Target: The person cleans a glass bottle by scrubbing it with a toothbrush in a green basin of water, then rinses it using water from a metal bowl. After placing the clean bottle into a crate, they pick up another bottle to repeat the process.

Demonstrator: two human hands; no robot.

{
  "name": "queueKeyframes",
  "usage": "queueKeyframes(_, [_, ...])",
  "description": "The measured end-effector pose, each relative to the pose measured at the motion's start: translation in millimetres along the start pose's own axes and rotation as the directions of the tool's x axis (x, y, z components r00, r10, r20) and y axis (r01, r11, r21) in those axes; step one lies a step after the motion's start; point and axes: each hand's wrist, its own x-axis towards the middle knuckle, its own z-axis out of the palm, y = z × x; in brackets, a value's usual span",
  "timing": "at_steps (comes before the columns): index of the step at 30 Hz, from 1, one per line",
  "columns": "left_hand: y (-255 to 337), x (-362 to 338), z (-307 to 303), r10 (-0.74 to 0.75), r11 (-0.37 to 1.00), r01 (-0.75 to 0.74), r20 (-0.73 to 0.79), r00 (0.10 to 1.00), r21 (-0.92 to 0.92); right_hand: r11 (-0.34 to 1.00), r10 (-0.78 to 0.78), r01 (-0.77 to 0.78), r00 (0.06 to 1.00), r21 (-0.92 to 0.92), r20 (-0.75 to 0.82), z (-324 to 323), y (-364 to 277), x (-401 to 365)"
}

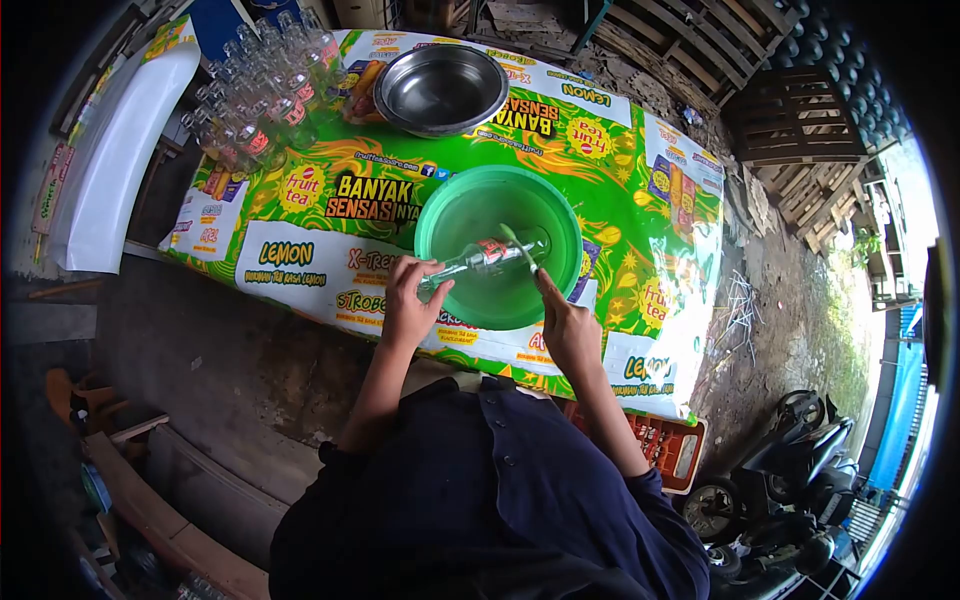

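Note:
A green basin (452, 213) with liquid in it stands on the table near its front edge. My left hand (412, 300) grips the neck end of a clear glass bottle (480, 257) with red lettering, which lies tilted over the basin with its base to the right. In my right hand (567, 325) is the handle of a small brush (520, 248), whose pale green head is at the bottle's side near its base. Whether the bottle touches the liquid is hard to tell.
A steel bowl (440, 90) sits behind the basin. Many glass bottles (270, 105) crowd the table's back left. The table wears a printed green cover (620, 200). A red crate (680, 455) is below the front right edge, with motorcycles (785, 480) farther right.

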Motion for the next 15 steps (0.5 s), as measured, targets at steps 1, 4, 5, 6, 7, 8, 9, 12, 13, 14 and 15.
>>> queueKeyframes(1, [0, 0, 0, 0.005, 1.000, -0.005, 0.007, 1.000, 0.004, 0.988, 0.110, -0.105, 0.993, -0.114, 0.035, -3, 5, 10])
queueKeyframes(4, [1, -1, 0, -0.003, 1.000, 0.003, 0.014, 1.000, -0.017, 0.990, 0.098, -0.101, 0.994, -0.095, -0.042, -4, 8, 22])
queueKeyframes(5, [2, -2, 0, -0.012, 1.000, 0.013, 0.015, 1.000, -0.028, 0.997, 0.068, -0.068, 0.998, -0.047, 0.005, -4, 0, 12])
queueKeyframes(6, [2, -3, 0, -0.009, 1.000, 0.009, 0.011, 1.000, -0.022, 1.000, 0.009, -0.009, 1.000, -0.013, 0.013, -6, -13, -1])
queueKeyframes(7, [0, -4, 1, -0.004, 1.000, 0.004, 0.003, 1.000, -0.017, 0.998, -0.053, 0.053, 0.998, 0.020, 0.015, -8, -22, -11])
queueKeyframes(8, [-1, -6, 2, -0.002, 1.000, 0.002, -0.001, 1.000, -0.013, 0.998, -0.048, 0.046, 0.997, 0.043, 0.054, -14, -30, -17])
queueKeyframes(9, [-2, -6, 4, -0.007, 1.000, 0.007, -0.007, 1.000, -0.016, 0.999, -0.024, 0.022, 0.999, 0.035, 0.036, -13, -26, -15])
queueKeyframes(12, [0, -10, 5, -0.019, 1.000, 0.019, -0.015, 1.000, -0.023, 0.998, 0.053, -0.054, 0.998, -0.026, -0.039, 3, 9, 2])
queueKeyframes(13, [1, -9, 5, -0.017, 1.000, 0.017, -0.021, 1.000, -0.023, 0.987, 0.143, -0.142, 0.990, -0.072, 0.009, -2, 13, 15])
queueKeyframes(14, [2, -9, 6, -0.016, 1.000, 0.015, -0.029, 0.999, -0.023, 0.982, 0.162, -0.162, 0.987, -0.101, -0.015, 0, 20, 28])
queueKeyframes(15, [3, -9, 6, -0.007, 1.000, 0.007, -0.029, 1.000, -0.005, 0.975, 0.180, -0.183, 0.983, -0.129, -0.038, 1, 22, 35])
